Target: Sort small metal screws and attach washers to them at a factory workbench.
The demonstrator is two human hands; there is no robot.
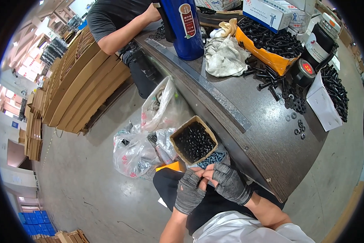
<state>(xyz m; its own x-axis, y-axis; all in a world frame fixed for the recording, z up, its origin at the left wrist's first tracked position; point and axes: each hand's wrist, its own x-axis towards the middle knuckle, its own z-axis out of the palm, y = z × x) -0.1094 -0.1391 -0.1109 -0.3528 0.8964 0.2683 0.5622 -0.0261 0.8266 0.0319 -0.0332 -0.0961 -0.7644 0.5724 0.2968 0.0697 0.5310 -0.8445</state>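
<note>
My left hand and my right hand, both in grey fingerless gloves, meet above my lap. The fingertips of both are pinched together, and whatever lies between them is too small or hidden to make out. Just beyond the hands stands an open cardboard box filled with small black parts. Bluish metal screws lie in a clear bag beside that box, partly covered by my right fingers. Next to my left hand, an orange box shows at the knee.
A dark table on the right bears a metal ruler, black bolts, washers, a white box of bolts, a rag and a blue jug. Plastic bags lie left. Another person's arm rests across the table.
</note>
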